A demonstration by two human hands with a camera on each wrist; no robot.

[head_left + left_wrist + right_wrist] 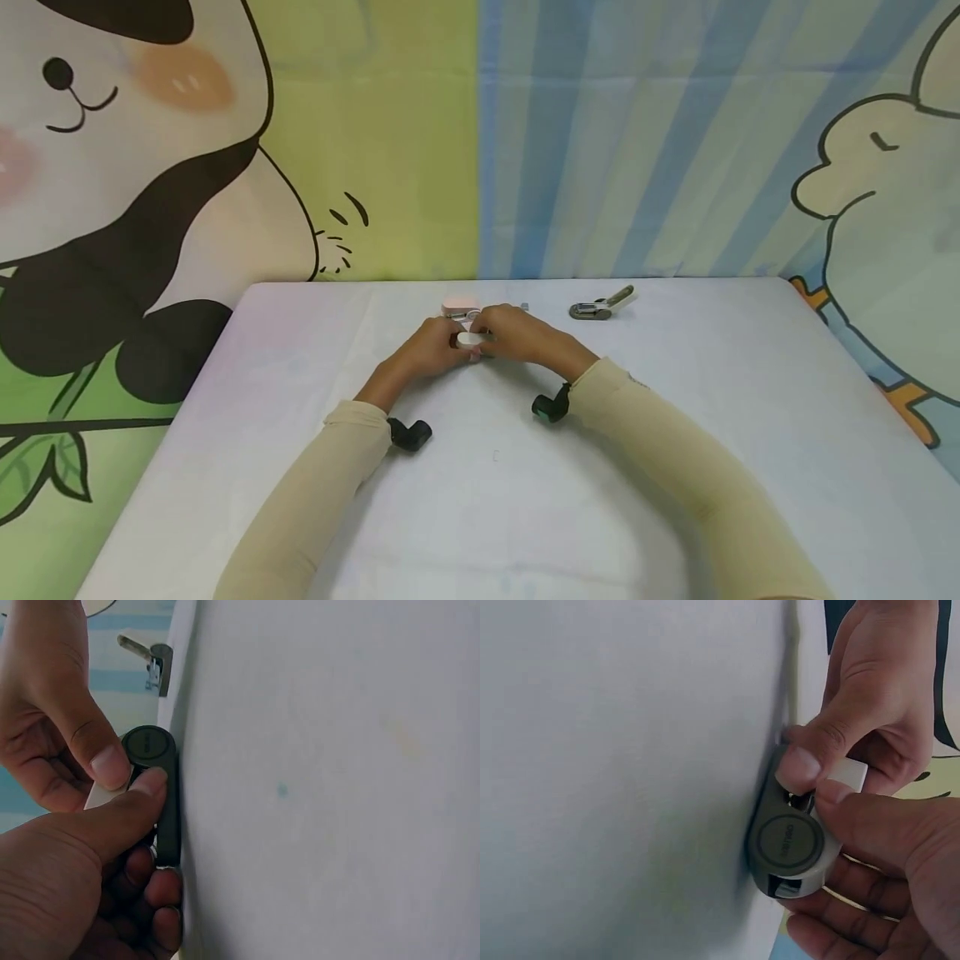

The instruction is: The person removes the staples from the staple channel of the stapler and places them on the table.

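Note:
My left hand (433, 346) and right hand (517, 333) meet near the table's far side, both gripping one small stapler (471, 339). Its dark grey-green side with a round disc shows in the left wrist view, where the stapler (148, 746) lies under both thumbs. From the right wrist, the stapler (786, 840) shows the disc and a gap with metal at one end. A pale flat part (851, 774) sticks out between the hands; its kind is unclear. Curled fingers hide much of the stapler's far side.
A second stapler (600, 308), grey-green with its handle raised, stands to the right. Behind my hands lies a pink object (460, 305), partly covered. A tiny bluish piece (524, 307) sits beside my right hand. The white table (480, 517) ends at a printed cloth (600, 167).

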